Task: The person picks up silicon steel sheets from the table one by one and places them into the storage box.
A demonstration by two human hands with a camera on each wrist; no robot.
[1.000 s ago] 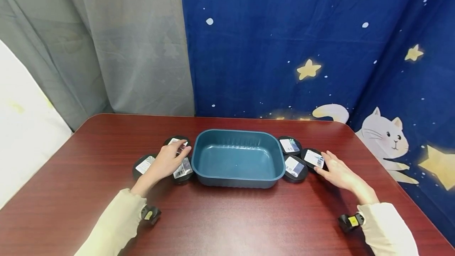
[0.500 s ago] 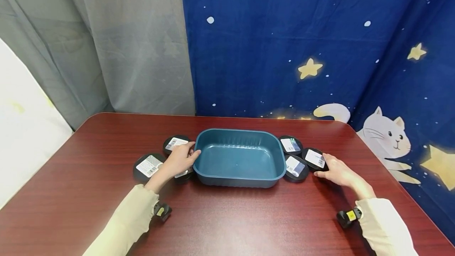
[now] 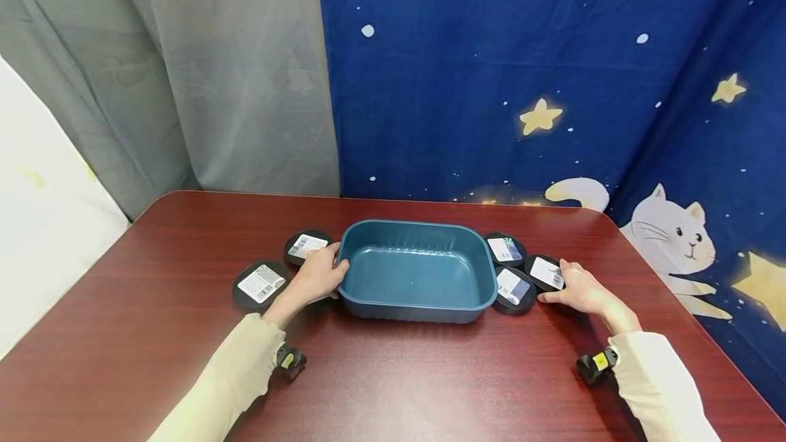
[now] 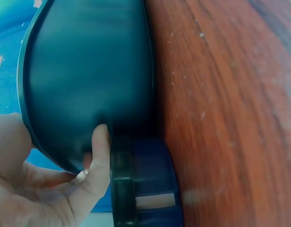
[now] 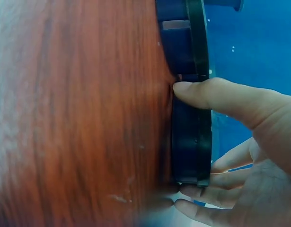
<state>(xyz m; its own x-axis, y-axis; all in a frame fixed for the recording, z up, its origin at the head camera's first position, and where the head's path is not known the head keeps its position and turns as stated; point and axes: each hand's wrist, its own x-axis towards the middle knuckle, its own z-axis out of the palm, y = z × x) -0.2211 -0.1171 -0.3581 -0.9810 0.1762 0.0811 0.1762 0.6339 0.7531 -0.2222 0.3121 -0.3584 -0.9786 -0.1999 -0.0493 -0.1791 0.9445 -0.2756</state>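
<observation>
A dark teal plastic basin (image 3: 411,314) stands in the middle of the table. My left hand (image 3: 317,274) grips its left rim. In the left wrist view, one finger lies along the basin's outer wall (image 4: 93,71), beside a round black container (image 4: 150,175). That container is mostly hidden under the hand in the head view. On the right, my right hand (image 3: 582,290) holds a round black container (image 3: 545,271) with a white label on top. The right wrist view has the thumb on one side of this container (image 5: 190,132) and the fingers at its other side.
Two more labelled black containers lie left of the basin, one at the back (image 3: 307,245) and one nearer (image 3: 260,284). Right of it, another pair sits against its side, one behind (image 3: 505,249) and one in front (image 3: 514,290). Curtains (image 3: 430,87) hang beyond the table (image 3: 417,380).
My left hand has moved right from above the left containers to the basin's rim and taken hold of it. The right hand has closed in on its container, shifting slightly left.
</observation>
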